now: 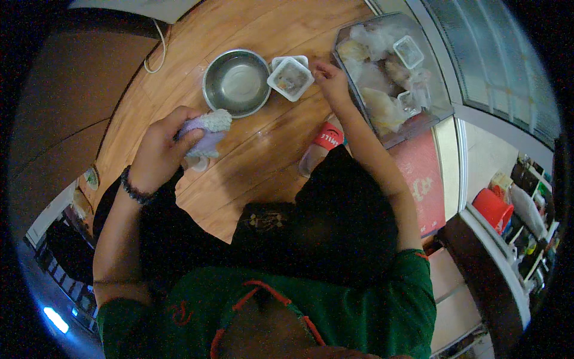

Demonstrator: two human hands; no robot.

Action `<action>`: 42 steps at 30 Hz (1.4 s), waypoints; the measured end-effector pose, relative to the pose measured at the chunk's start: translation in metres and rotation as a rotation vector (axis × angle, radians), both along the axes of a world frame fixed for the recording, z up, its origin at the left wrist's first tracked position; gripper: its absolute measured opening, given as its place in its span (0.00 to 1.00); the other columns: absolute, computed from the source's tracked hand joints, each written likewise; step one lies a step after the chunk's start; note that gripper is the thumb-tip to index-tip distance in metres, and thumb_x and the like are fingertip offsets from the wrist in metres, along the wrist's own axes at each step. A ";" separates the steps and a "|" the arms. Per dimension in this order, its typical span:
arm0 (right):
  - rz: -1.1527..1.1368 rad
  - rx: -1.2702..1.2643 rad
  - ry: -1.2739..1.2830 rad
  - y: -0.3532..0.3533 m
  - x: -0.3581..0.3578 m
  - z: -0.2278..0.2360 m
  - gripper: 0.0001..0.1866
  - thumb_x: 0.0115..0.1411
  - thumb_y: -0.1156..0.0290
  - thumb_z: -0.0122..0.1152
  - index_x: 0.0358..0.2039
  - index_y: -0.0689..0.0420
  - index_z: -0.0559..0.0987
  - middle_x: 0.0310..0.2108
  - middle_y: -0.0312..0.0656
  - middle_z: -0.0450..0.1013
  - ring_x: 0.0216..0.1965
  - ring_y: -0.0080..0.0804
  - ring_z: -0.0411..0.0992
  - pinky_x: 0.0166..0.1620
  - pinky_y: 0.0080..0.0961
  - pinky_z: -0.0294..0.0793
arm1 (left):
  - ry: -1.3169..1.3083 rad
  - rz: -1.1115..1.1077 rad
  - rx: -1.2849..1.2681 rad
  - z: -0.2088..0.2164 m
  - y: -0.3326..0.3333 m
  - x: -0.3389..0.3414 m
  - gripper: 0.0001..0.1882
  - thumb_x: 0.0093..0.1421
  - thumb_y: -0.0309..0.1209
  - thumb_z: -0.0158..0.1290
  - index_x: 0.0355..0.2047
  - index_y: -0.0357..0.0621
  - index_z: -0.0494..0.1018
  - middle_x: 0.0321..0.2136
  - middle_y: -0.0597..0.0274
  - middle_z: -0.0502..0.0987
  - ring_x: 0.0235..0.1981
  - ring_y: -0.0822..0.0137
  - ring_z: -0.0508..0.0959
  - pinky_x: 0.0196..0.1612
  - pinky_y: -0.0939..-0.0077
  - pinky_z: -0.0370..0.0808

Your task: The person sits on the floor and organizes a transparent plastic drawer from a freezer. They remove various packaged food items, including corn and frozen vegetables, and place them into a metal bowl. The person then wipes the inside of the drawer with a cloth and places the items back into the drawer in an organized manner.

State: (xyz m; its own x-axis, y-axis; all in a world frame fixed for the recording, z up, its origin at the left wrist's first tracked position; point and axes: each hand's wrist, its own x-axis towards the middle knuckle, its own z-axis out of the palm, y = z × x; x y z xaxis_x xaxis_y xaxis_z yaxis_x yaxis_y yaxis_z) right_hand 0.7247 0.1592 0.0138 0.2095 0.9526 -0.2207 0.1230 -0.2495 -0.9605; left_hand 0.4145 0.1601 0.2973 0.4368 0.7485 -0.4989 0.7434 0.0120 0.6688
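Observation:
My left hand (164, 143) is closed round a fluffy cloth (206, 133), pale purple and white, and holds it above the floor, below the metal bowl (237, 82). The round bowl has a shiny bottom. Close to its right side, a white square plastic container (291, 79) lies turned at an angle, overlapping a second white container (292, 60). My right hand (329, 79) is just right of these containers, fingers bent and slightly apart, with nothing visible in them. Whether its fingertips touch the container's corner is hard to make out.
A large clear plastic bin (390, 139) at the right holds bags and small containers. By my right knee lies a bottle with a red label (329, 136). A small clear item (197, 163) sits under my left hand. A pink-red mat (418, 179) and a sliding-door frame (460, 161) stand farther right.

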 end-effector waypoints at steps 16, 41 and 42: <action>-0.635 0.004 0.321 -0.011 0.197 0.001 0.17 0.54 0.70 0.58 0.44 0.60 0.70 0.37 0.42 0.70 0.33 0.27 0.68 0.32 0.23 0.69 | 0.010 0.003 -0.056 -0.003 0.001 0.000 0.12 0.57 0.25 0.49 0.41 0.36 0.68 0.34 0.62 0.72 0.38 0.71 0.72 0.41 0.79 0.68; -0.753 -0.042 0.391 0.017 0.241 -0.059 0.15 0.50 0.81 0.58 0.39 0.65 0.67 0.33 0.53 0.70 0.26 0.41 0.72 0.25 0.33 0.76 | 0.009 0.028 -0.120 -0.010 0.003 0.004 0.11 0.58 0.24 0.48 0.41 0.37 0.67 0.36 0.61 0.72 0.39 0.70 0.71 0.43 0.78 0.68; -0.825 -0.051 0.415 0.023 0.231 -0.047 0.15 0.52 0.79 0.56 0.40 0.64 0.67 0.34 0.50 0.70 0.28 0.42 0.71 0.27 0.36 0.73 | 0.020 0.038 -0.122 -0.010 0.003 0.003 0.11 0.58 0.24 0.48 0.41 0.37 0.68 0.36 0.61 0.72 0.39 0.70 0.71 0.43 0.78 0.68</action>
